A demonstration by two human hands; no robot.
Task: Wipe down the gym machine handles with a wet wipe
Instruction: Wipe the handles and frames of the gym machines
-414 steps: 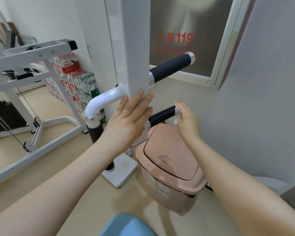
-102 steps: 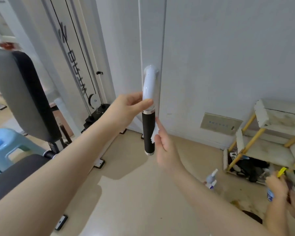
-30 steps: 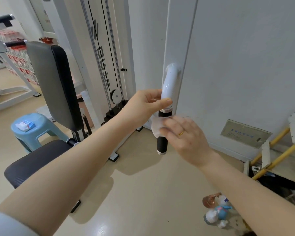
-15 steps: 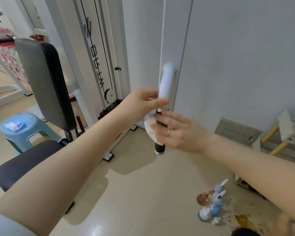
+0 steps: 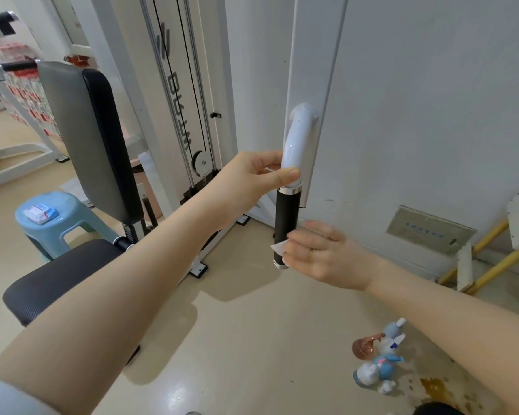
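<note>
A machine handle hangs straight down from a white upright post [image 5: 315, 70]: a curved white tube [image 5: 297, 139] ending in a black grip [image 5: 286, 214] with a chrome ring at each end. My left hand [image 5: 249, 181] grips the white tube just above the upper ring, thumb across its front. My right hand [image 5: 321, 253] holds a white wet wipe [image 5: 279, 249] wrapped against the lower end of the black grip. Most of the wipe is hidden under my fingers.
A seat with a grey and black back pad [image 5: 87, 139] stands at left, beside a cable weight stack [image 5: 186, 100]. A blue stool [image 5: 54, 220] carries a small packet [image 5: 41, 212]. Spray bottles [image 5: 378, 360] lie on the floor at lower right near a brown stain [image 5: 435, 387]. Yellow-legged shelving [image 5: 492, 250] stands at right.
My right hand has slid the wipe down the black grip from just under the upper ring to its lower end. My left hand keeps its hold on the white tube.
</note>
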